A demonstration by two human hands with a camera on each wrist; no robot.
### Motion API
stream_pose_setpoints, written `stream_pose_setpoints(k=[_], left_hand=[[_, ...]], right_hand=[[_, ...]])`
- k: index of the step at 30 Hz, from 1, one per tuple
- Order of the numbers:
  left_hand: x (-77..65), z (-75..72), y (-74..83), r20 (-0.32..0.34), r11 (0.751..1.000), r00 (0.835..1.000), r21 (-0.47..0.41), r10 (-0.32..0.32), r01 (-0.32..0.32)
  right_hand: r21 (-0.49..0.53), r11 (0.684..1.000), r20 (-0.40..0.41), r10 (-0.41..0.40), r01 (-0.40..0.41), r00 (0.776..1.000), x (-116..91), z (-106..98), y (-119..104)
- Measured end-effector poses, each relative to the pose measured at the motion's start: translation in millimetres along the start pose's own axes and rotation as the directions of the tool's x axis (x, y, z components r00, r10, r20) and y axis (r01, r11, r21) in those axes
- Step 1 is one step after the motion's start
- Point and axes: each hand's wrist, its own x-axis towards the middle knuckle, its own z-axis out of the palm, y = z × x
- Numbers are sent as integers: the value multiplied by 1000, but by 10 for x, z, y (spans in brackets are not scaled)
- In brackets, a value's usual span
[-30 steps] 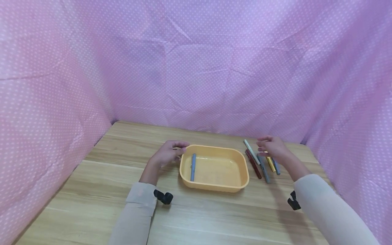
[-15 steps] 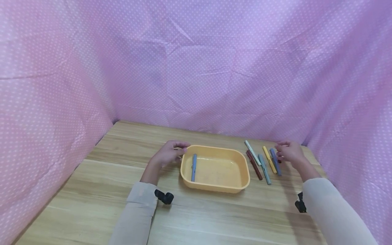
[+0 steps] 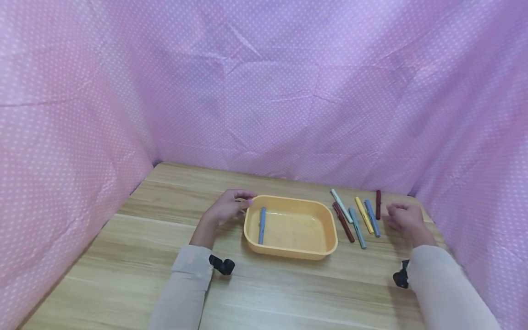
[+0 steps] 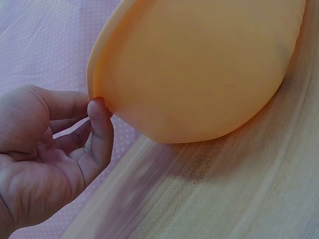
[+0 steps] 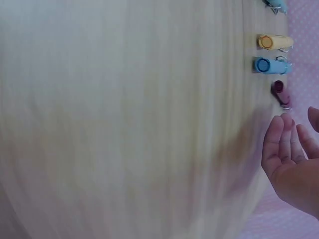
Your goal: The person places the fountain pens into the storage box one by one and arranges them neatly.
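Note:
My left hand (image 3: 226,207) pinches the left rim of a yellow plastic tray (image 3: 288,251); in the left wrist view the thumb and fingers (image 4: 102,132) meet at its edge. Inside the tray, near its left end, lies a blue pen (image 3: 261,225). My right hand (image 3: 406,222) is over the table at the right, its fingers loosely bent and holding nothing. Nearest to it are a dark red pen (image 3: 378,205) and a second blue pen (image 3: 372,218). In the right wrist view, that dark red pen (image 5: 281,93) is just beyond the fingertips.
Right of the tray lie a yellow pen (image 3: 364,215), a teal pen (image 3: 357,228), a pale pen (image 3: 341,206) and another dark red pen (image 3: 343,222). The wooden table (image 3: 255,293) is bordered by a pink dotted cloth (image 3: 264,101) at the back and sides.
My right hand has moved right, away from over the pens, uncovering the yellow, blue and far dark red pens. The left hand stays at the tray's rim.

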Motion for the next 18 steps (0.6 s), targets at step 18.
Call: stream_pose_setpoints(k=[18], left_hand=[[15,3,-5,4,1000,1000,14,5,-5]], right_hand=[[-277,961,-210,-71,10,975,172,307,135]])
